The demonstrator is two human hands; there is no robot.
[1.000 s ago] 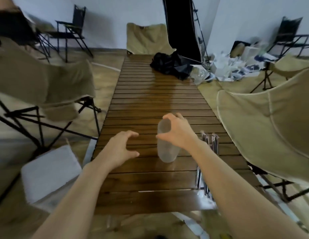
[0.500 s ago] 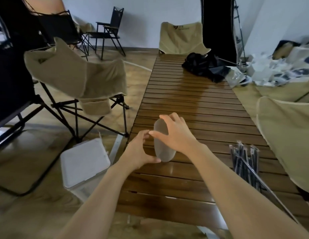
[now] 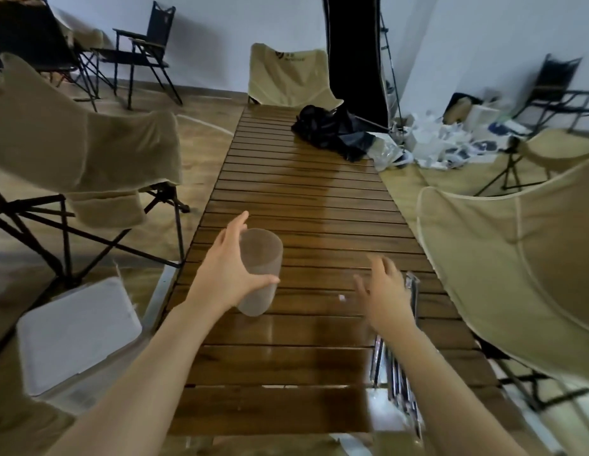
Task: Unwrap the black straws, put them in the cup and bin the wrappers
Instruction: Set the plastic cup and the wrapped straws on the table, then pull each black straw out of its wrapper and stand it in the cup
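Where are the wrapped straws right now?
The wrapped straws lie along the slatted wooden table's right edge, partly under the right hand.

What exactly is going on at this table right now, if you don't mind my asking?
A person is setting up to unwrap straws. The left hand grips a frosted plastic cup standing on the slatted wooden table. The right hand hovers open, holding nothing, just beside the bundle of wrapped black straws lying along the table's right edge. No straw is in the cup yet. A white lidded bin sits on the floor left of the table.
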